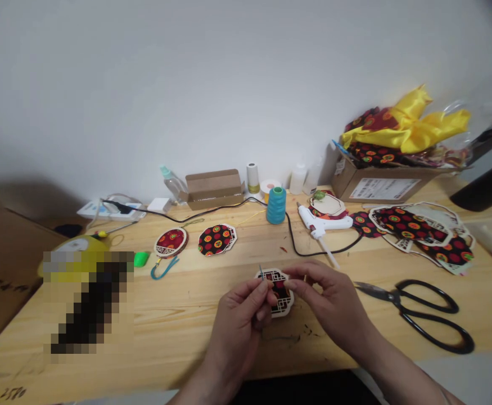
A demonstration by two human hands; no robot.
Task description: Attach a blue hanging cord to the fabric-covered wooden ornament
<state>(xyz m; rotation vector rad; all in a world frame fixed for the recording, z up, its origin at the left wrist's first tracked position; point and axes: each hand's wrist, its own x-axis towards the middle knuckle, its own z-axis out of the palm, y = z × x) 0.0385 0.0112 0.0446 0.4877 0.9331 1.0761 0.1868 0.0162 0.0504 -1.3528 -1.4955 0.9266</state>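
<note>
Below me on the wooden table is a small lattice-framed ornament (pixel 285 306) with dark red patterned fabric inside a pale frame. My left hand (pixel 243 309) is closed in a pinch over its left side, with a thin blue-teal cord (pixel 261 272) sticking up from the fingertips. At the ornament's upper right edge, my right hand (pixel 325 289) brings thumb and forefinger together; whatever lies between them is too small to make out. A darker length of cord (pixel 281 338) trails on the table below the ornament.
Black-handled scissors (pixel 397 298) lie right of my hands. Behind are a white glue gun (pixel 324 222), a teal thread cone (pixel 276 206) and an octagonal fabric piece (pixel 217 240). A round ornament (pixel 170 242) sits left. A cardboard box (pixel 355 183) of fabric stands back right.
</note>
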